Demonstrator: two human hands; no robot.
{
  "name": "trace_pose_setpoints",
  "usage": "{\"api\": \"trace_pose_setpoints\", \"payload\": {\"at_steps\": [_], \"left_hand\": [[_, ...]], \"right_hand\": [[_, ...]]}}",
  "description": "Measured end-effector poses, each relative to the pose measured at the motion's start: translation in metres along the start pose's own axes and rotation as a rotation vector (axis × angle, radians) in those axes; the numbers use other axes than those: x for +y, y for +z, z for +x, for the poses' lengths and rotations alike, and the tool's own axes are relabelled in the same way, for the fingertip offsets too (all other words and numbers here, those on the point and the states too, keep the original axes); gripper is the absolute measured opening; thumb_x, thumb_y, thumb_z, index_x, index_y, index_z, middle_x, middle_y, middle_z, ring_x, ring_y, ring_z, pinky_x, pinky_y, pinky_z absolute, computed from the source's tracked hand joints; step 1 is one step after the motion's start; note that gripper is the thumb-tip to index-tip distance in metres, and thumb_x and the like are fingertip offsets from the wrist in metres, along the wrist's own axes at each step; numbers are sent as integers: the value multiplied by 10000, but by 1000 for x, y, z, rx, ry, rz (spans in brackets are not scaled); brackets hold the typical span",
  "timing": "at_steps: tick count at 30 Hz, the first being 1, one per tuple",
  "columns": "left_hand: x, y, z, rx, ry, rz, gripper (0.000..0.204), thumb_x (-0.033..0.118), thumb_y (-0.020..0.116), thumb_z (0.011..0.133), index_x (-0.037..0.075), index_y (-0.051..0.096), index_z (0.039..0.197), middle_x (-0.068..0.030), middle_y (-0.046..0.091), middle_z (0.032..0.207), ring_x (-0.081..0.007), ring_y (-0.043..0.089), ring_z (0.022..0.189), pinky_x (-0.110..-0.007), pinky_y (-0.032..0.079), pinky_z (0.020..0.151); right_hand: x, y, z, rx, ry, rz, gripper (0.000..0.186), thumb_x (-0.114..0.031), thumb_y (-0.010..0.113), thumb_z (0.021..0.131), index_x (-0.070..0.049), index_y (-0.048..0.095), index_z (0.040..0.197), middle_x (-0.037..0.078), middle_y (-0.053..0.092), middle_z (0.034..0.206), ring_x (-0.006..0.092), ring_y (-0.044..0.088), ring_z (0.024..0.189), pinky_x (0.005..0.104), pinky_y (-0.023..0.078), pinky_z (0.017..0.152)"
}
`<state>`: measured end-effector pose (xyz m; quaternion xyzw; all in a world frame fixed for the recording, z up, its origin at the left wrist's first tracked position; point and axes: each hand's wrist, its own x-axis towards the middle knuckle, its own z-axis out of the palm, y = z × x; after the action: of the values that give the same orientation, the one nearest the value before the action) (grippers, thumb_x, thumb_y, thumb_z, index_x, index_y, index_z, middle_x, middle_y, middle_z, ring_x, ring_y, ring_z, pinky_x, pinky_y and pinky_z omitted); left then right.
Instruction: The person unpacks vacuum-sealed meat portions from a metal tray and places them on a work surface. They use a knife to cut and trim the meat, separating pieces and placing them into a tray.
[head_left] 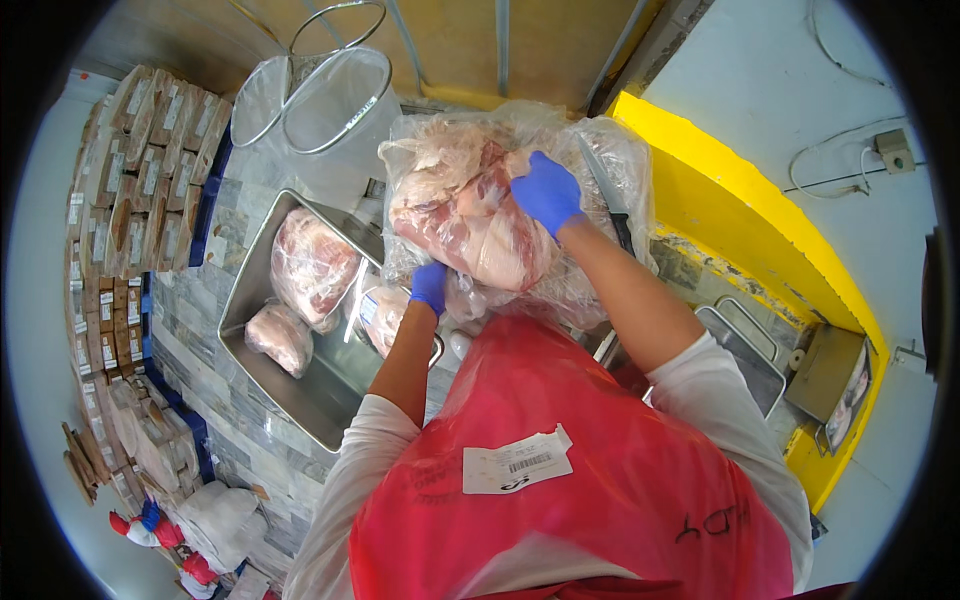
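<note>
Red apron (pixel 600 490), hands (pixel 547 192) at bagged meat (pixel 465 215), knife (pixel 612 194) beside forearm (pixel 632 290), steel tub (pixel 325 395) leftward

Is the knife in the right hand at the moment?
No, the knife lies on the clear plastic, to the right of the gloved right hand.

Barcode label (pixel 500 474), black handwriting (pixel 716 522) on red apron (pixel 480 400)

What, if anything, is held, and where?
Firm holding cannot be told: right blue-gloved grip is against bulky pink meat, upper right; left grip meets clear plastic wrap, lower left.
</note>
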<state>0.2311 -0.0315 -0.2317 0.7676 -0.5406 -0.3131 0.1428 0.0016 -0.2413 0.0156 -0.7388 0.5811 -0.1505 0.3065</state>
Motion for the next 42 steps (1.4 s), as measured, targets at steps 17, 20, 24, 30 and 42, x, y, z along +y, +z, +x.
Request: {"api": "trace_pose_setpoints", "payload": {"at_steps": [17,20,24,30,42], "left_hand": [[71,-24,-27,11,73,299,220,164,545,916,65,679,1060,-223,702,965,-395,691,837,-473,538,729],[73,-20,-41,26,32,407,243,147,543,921,58,681,1101,-196,707,1021,-367,698,849,-447,538,744],[99,-24,-52,173,-631,-1001,361,258,581,985,45,606,1274,-79,695,1093,-239,667,944,-372,521,790],[117,-39,-57,220,-601,-1437,368,229,604,975,6,612,1267,-79,668,1157,-204,639,1012,-341,515,852],[96,-23,-35,148,-515,-1146,323,215,596,943,30,646,1203,-88,689,1040,-233,656,874,-376,526,782]], "right_hand": [[161,48,72,91,-21,1412,121,-149,543,896,-82,605,816,67,562,719,248,538,651,367,459,634],[170,39,57,-159,232,2261,142,-145,512,919,-89,639,893,71,609,764,277,562,660,408,480,625],[182,20,52,5,634,1730,156,-153,548,931,-76,609,1052,81,612,849,233,573,722,348,495,679],[154,-7,-11,315,213,1067,509,-243,713,872,-30,532,1297,136,595,1159,270,594,1002,350,501,867],[22,-5,8,40,-59,-168,785,-576,697,788,-32,530,1328,241,548,1329,444,507,1254,549,404,1045]]}}
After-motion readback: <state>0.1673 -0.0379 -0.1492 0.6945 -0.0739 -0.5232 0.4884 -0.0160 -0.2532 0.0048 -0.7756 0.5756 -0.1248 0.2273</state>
